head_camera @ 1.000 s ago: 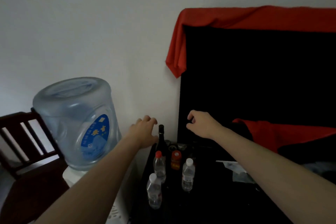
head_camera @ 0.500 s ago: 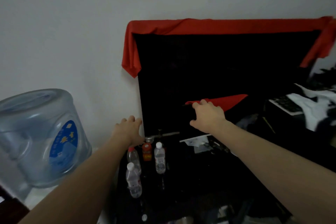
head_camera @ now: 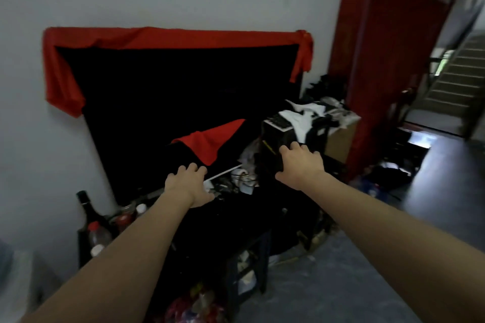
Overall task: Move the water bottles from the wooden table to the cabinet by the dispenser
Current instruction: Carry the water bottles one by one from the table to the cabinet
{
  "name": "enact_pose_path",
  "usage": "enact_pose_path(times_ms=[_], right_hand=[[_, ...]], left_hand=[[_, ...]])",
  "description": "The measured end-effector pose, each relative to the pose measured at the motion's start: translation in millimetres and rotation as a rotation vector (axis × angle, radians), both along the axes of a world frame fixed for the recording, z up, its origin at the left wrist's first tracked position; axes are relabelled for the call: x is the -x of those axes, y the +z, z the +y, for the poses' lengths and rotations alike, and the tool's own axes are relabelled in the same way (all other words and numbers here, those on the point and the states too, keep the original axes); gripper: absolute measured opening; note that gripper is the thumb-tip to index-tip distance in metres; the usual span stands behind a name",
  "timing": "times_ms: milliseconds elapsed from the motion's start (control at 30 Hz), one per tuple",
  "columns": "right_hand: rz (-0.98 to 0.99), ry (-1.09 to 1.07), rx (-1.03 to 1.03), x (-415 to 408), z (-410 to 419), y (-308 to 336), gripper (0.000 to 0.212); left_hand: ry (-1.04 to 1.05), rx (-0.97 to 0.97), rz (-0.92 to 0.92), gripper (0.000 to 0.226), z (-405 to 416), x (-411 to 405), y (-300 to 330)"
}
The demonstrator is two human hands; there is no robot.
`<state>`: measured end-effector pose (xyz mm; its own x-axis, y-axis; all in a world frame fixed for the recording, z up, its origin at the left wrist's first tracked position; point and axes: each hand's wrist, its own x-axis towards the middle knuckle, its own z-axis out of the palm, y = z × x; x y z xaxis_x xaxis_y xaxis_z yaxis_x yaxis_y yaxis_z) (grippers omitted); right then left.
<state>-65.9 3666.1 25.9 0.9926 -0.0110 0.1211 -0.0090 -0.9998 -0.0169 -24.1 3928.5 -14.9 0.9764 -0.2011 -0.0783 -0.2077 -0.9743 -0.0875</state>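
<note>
Both hands empty, fingers loosely spread: left hand (head_camera: 187,184), right hand (head_camera: 299,164). Clear plastic water bottles (head_camera: 98,237) stand upright on the dark cabinet (head_camera: 236,220), low-left of the hands, left one nearer.

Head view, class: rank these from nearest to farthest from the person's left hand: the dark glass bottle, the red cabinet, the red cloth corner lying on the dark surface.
From the left hand:
1. Red cloth corner, just above-right.
2. Dark glass bottle, lower left by the wall.
3. Red cabinet, far right.
</note>
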Motion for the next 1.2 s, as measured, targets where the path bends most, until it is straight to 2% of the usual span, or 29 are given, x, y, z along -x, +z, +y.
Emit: enact_pose_path(times_ms=[167, 367, 567, 767, 967, 1200], right_hand=[[-0.038, -0.221, -0.009, 48.2, -84.6, -7.7, 0.064], [-0.080, -0.468, -0.042, 136.5, -198.7, -14.2, 0.059], [-0.093, -0.697, -0.036, 254.6, -322.7, -17.0, 0.054], [-0.080, -0.943, -0.071, 383.1, -430.2, -30.4, 0.064], [-0.103, -1.158, -0.100, 492.1, -484.3, -47.3, 0.067], [-0.154, -1.300, -0.143, 569.5, -512.3, -56.5, 0.066]], left_hand=[[-0.169, 0.044, 0.010, 0.071, -99.8, 13.4, 8.7], [-0.380, 0.048, 0.008, 0.072, -243.8, 59.8, 15.3], [-0.632, 0.014, 0.043, 0.073, -399.4, 134.9, 16.5], [-0.860, 0.103, -0.019, 0.062, -533.8, 230.4, 11.5], [-1.022, 0.152, -0.035, 0.063, -625.9, 323.8, -1.6], [-1.151, 0.129, -0.073, 0.060, -695.6, 396.3, -7.8]])
